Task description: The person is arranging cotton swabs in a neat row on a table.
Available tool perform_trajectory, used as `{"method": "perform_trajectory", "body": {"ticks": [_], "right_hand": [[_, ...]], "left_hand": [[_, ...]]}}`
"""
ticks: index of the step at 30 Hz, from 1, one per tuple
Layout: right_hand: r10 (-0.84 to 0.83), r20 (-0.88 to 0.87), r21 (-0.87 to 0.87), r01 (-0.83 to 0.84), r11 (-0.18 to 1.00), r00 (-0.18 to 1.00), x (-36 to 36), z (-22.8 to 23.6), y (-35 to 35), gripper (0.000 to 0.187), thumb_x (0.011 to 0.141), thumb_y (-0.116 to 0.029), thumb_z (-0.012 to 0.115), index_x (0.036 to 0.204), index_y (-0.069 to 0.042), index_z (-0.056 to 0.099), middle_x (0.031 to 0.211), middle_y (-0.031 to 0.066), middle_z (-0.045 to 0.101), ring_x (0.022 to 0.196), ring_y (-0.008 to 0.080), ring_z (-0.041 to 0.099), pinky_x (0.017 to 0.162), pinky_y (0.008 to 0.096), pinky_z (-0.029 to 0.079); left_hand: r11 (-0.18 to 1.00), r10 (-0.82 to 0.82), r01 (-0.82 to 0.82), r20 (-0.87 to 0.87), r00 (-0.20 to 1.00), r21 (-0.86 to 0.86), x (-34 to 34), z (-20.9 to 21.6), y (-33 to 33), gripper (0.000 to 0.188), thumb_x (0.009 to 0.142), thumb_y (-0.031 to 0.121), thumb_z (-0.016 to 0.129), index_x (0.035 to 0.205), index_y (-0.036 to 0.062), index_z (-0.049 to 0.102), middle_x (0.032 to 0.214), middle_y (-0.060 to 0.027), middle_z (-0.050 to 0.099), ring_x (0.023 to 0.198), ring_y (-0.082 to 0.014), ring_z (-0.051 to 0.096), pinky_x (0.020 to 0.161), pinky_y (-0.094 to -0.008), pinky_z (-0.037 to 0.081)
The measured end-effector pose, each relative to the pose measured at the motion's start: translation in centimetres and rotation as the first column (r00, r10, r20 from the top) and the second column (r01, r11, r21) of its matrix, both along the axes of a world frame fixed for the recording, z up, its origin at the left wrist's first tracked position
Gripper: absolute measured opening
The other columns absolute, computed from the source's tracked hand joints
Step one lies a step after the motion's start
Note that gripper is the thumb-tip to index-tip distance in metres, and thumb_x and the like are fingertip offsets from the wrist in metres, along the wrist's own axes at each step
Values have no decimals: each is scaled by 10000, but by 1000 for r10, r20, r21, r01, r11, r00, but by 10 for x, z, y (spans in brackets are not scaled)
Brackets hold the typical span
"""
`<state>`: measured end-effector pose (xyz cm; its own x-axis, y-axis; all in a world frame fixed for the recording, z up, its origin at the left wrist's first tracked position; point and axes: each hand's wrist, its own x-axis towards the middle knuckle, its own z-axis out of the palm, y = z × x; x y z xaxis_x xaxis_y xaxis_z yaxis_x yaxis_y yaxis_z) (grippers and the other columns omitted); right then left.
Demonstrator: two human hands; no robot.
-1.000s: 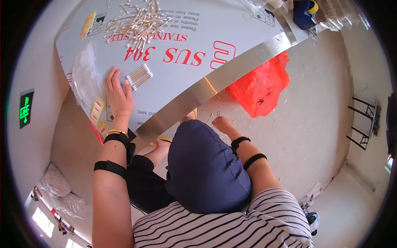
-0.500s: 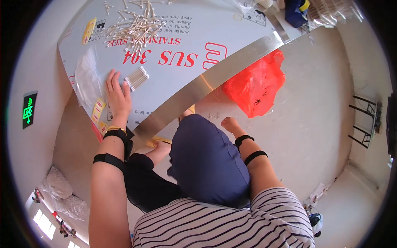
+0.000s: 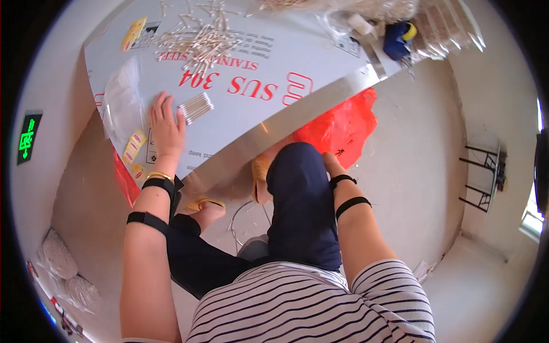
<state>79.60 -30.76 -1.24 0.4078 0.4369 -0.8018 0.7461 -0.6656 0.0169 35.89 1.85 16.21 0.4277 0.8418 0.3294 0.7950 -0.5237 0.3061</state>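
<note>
My left hand (image 3: pixel 167 127) lies flat on the grey film-covered steel tabletop (image 3: pixel 240 117), fingers stretched out. Its thumb is beside a neat row of cotton swabs (image 3: pixel 196 108), at or against the row's left end. Farther back is a loose pile of cotton swabs (image 3: pixel 200 47). To the left of the hand are clear plastic bags (image 3: pixel 122 103) and small yellow labels (image 3: pixel 134 147). Down beside my raised knee, below the table edge, is my right hand (image 3: pixel 333 164); its fingers are mostly hidden, so I cannot see whether they hold anything.
A red plastic bag (image 3: pixel 343 128) hangs below the table's metal edge (image 3: pixel 246 146). At the far right corner sit a dark blue tape dispenser-like object (image 3: pixel 397 41) and clear packs of swabs (image 3: pixel 446 28). Another yellow label strip (image 3: pixel 134 34) lies far left. A black-legged stand (image 3: pixel 483 177) is by the right wall.
My right hand has shifted right and slightly up, now close against the knee, with its fingers less visible. The knee has swung right. My left hand keeps its place by the swab row.
</note>
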Motion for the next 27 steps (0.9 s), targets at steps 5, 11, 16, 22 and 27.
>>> {"method": "perform_trajectory", "body": {"ticks": [5,11,16,22,27], "right_hand": [[188,-75,-47,-192,980,979,34,-50,-3,309,904,-206,589,1131,-78,754,1228,234,682,1174,399,653,968,499,546],[98,-82,-2,-99,995,992,-3,-54,-8,301,894,-205,587,1107,-77,758,1190,232,698,1139,391,671,955,500,552],[-171,-97,-106,161,981,981,-96,-43,-22,299,851,-251,606,1020,-59,759,1077,225,732,1055,413,698,918,507,564],[-378,-150,-39,376,926,914,-153,-79,-87,274,823,-250,617,988,-83,759,1037,196,744,1001,388,710,896,491,568],[-454,-139,-21,456,890,880,-133,-123,-79,233,821,-228,622,958,-108,766,1015,190,745,979,381,714,878,471,574]], "left_hand": [[999,-26,26,-12,1000,-48,4,5,-1,452,1020,272,471,1397,23,469,1523,-178,428,1436,-382,388,1212,-563,268],[986,-44,45,10,999,-163,-1,12,1,534,1016,309,465,1449,-1,436,1550,-183,408,1472,-385,348,1222,-577,229],[985,-108,100,-49,993,-137,-5,8,-1,530,1036,313,448,1424,-47,471,1535,-233,411,1451,-426,360,1207,-561,245],[986,-100,98,-4,995,-136,-1,-3,-3,573,1071,349,412,1439,-88,464,1522,-258,425,1429,-419,384,1191,-520,278],[988,-75,72,-15,997,-135,-3,-6,-5,587,1077,374,377,1445,-72,475,1527,-240,426,1439,-381,380,1198,-485,276]]}}
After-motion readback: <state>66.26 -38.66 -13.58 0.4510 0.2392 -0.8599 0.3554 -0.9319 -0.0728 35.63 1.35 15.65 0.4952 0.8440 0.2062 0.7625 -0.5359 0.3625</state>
